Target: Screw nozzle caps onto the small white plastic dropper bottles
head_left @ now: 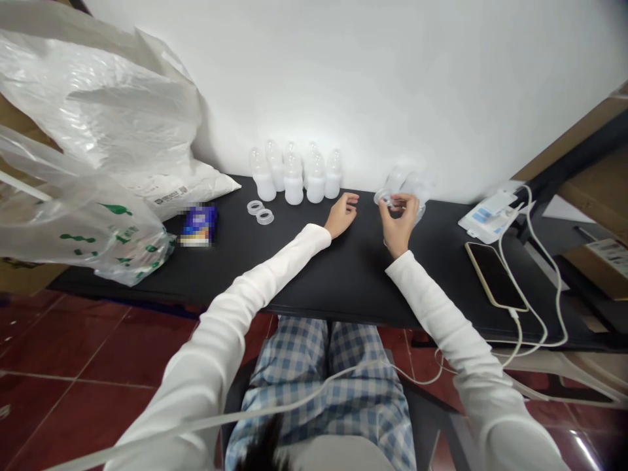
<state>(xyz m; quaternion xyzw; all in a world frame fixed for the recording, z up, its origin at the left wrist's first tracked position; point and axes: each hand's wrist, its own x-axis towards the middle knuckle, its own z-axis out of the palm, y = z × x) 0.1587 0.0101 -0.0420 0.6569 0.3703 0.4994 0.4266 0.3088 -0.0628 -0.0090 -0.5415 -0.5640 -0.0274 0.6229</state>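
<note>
Head view: right hand [398, 226] fingers [395, 204] pinch plastic ring [383, 197]; left hand [342, 215] open, empty, over black tabletop [353, 281] near back edge [358, 192].

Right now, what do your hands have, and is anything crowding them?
Right hand pinching a clear plastic ring. left hand open on the black desk, empty. Clear bottles just behind right hand; phone well off to the right.

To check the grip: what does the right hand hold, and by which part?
The right hand pinches a clear plastic ring by its edge.
</note>
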